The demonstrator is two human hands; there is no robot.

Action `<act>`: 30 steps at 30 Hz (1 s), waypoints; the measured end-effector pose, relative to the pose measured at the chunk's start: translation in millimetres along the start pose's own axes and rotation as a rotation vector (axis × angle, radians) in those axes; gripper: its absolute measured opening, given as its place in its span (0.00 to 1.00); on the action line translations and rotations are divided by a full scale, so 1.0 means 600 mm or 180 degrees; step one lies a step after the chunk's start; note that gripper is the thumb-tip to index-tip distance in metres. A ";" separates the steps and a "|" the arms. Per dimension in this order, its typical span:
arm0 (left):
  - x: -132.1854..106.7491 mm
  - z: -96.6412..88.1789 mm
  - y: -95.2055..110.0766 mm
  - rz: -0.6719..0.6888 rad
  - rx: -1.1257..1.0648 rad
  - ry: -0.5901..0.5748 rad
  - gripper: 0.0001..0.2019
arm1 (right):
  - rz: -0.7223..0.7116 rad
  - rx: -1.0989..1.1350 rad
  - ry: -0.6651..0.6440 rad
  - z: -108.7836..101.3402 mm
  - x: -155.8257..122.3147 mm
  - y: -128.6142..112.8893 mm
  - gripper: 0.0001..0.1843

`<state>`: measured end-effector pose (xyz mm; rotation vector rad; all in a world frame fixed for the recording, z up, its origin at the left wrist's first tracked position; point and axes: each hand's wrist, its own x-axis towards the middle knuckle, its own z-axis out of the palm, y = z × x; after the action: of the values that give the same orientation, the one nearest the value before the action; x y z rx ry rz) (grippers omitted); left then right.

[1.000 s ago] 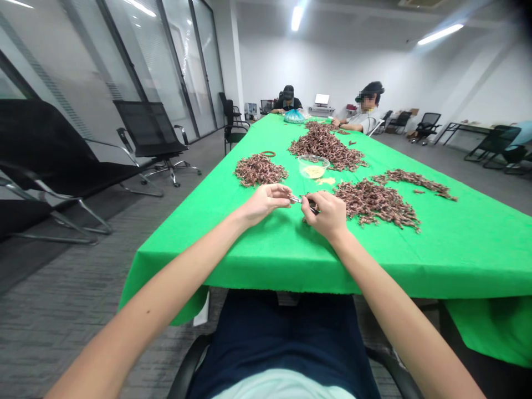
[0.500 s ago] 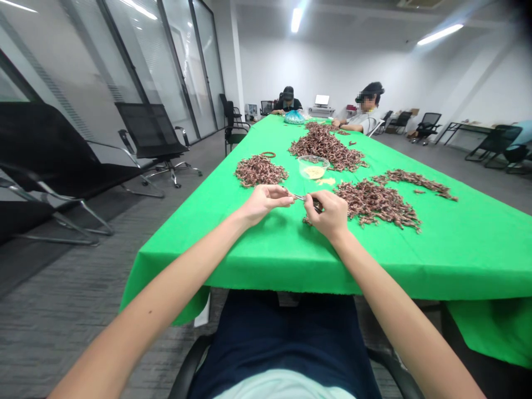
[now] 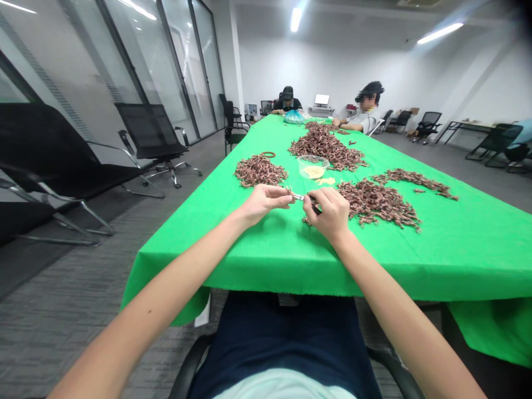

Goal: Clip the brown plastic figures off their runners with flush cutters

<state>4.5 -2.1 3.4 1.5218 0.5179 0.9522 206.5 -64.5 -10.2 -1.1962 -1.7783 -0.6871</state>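
The left hand (image 3: 264,203) pinches the tweezers (image 3: 298,197), thumb and fingers together on the shiny metal, and the tool runs across the gap toward the right hand (image 3: 328,213). The right hand's fingers are closed together around a brown piece (image 3: 315,207) right at the tweezers' far end, so the piece sits just in front of the right palm, mostly hidden; whether the tweezers' tips are clamped on it, I cannot tell. Both hands hover close together above the green cloth (image 3: 419,260), which covers a long table, and a few loose bits (image 3: 306,220) lie just below the right hand. A big brown heap (image 3: 374,204) lies just beyond the right hand, with a looser strip (image 3: 415,183) behind it. Another heap (image 3: 260,170) lies beyond the left hand. Between them, farther up, stands a see-through tub (image 3: 312,166) with yellowish stuff in it, and a third heap (image 3: 324,145) lies past that. At the far end, two co-workers (image 3: 287,100) (image 3: 368,102) sit by a blue bag (image 3: 294,117), their hands at the table. Black chairs (image 3: 149,130) stand along the glass wall (image 3: 178,72)
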 end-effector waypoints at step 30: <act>-0.003 0.002 0.010 0.0347 0.0483 -0.0114 0.18 | 0.0402 0.0322 -0.0182 0.007 -0.003 -0.004 0.21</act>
<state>3.0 -5.4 8.6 1.7149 0.4947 0.9853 203.0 -63.0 -13.5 -1.2581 -1.7460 -0.4883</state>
